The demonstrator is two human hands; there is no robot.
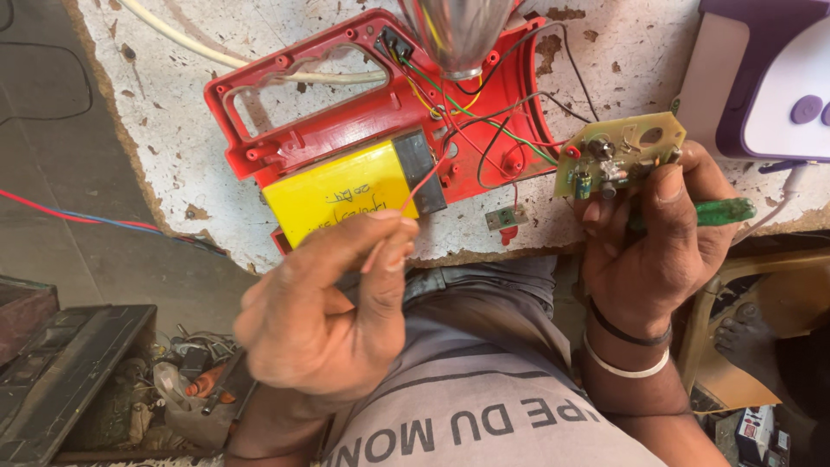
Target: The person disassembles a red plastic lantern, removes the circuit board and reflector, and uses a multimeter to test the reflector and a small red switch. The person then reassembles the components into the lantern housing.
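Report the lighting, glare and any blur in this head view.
Head view: even daylight, soft shadows; glare on the shiny metal cone at the top edge; the circuit board and yellow battery are sharp; the left hand is slightly soft; the scene bends a little toward the corners.

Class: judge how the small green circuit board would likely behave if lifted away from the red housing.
The circuit board looks light and stiff. Thin wires tie it to the red housing, so it would probably tug them. Its small parts seem fragile.
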